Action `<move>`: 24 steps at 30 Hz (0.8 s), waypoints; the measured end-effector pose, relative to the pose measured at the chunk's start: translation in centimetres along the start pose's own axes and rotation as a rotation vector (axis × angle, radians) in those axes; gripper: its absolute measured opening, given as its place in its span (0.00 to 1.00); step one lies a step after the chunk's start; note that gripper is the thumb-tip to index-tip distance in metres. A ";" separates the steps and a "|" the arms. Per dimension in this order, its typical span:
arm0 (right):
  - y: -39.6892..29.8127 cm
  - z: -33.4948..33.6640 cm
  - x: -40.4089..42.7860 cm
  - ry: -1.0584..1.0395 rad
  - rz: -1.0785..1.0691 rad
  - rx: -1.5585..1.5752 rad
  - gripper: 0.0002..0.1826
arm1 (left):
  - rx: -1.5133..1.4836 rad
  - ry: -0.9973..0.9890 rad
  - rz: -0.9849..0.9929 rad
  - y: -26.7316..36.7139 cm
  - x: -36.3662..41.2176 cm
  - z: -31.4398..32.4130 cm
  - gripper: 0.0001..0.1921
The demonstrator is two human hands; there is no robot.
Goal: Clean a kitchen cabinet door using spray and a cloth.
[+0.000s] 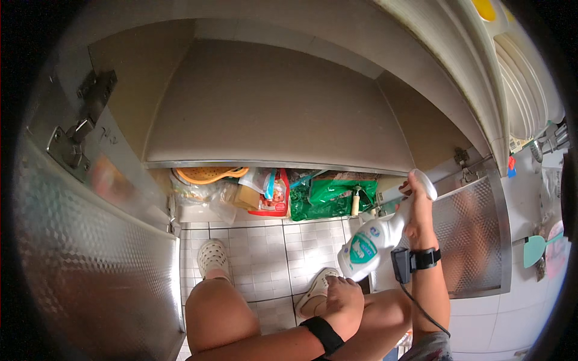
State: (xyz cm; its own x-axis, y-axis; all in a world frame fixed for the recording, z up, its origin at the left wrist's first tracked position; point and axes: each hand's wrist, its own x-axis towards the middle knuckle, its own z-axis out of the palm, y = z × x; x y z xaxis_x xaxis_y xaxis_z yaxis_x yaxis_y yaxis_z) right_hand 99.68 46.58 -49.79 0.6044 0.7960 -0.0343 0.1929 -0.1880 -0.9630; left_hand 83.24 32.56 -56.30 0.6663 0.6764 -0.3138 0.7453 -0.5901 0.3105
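Note:
My right hand (417, 207) grips a white plastic spray bottle (363, 252) by its neck and trigger head, at the right side of an open metal cabinet. The bottle is tilted, its base pointing down and left, and bears a green label with writing. Near the bottle's base, my left hand (343, 298) hangs over my knee; its fingertips come close to the bottle, and whether they touch it I cannot tell. Before me is the bare cabinet shelf (280, 108). Under it lie an orange plastic colander (205, 175), a red food bag (277, 201) and a green plastic bag (323, 201).
Textured metal doors stand open at the left (104, 252) and right (474, 243). White plates (519, 90) stand in a rack at the upper right. A green spatula-like utensil (534, 251) hangs by the tiled wall. My knees and clog-clad feet are below, on the tiled floor (257, 257).

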 end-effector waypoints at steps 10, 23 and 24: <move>-2.5 8.5 -9.8 -0.533 -0.167 -0.219 0.26 | 0.224 -0.005 0.228 0.8 -1.6 2.4 0.11; -4.7 11.3 -3.0 -0.327 -0.090 -0.035 0.20 | -0.023 0.137 0.158 -0.6 -1.1 2.7 0.12; -5.1 11.6 -3.2 -0.334 -0.091 -0.033 0.20 | -0.023 0.138 0.151 -0.7 -1.1 2.7 0.12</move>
State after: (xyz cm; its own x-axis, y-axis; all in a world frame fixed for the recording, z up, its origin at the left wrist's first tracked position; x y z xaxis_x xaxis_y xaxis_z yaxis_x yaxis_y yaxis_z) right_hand 87.81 51.68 -47.91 0.2984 0.9536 -0.0393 0.2628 -0.1217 -0.9571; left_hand 82.01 31.04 -58.57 0.7594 0.6360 -0.1371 0.6356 -0.6802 0.3651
